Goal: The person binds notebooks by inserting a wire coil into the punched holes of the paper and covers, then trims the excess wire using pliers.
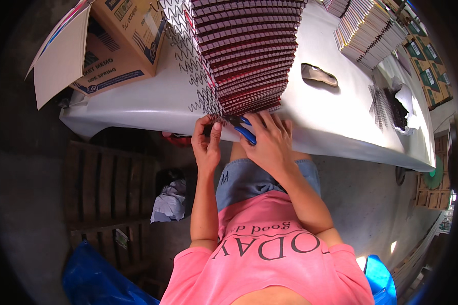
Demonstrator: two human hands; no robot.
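A tall stack of spiral notebooks [249,56] with dark red edges stands on the white-covered table, in front of me. Loose ends of black wire coils [192,71] stick out along its left side. My right hand [270,140] is closed around blue-handled pliers [246,133], whose dark jaws reach the bottom front left corner of the stack. Just left of the jaws, my left hand [207,140] has thumb and fingers bent toward the coil end at that corner. Whatever lies between those fingertips is too small to make out.
A cardboard box [122,46] stands at the table's left end. On the right lie a dark oblong object [319,75], loose black coils [379,104] and another notebook stack [366,33]. Wooden pallets [102,183] and a bin with crumpled paper [170,201] are below left.
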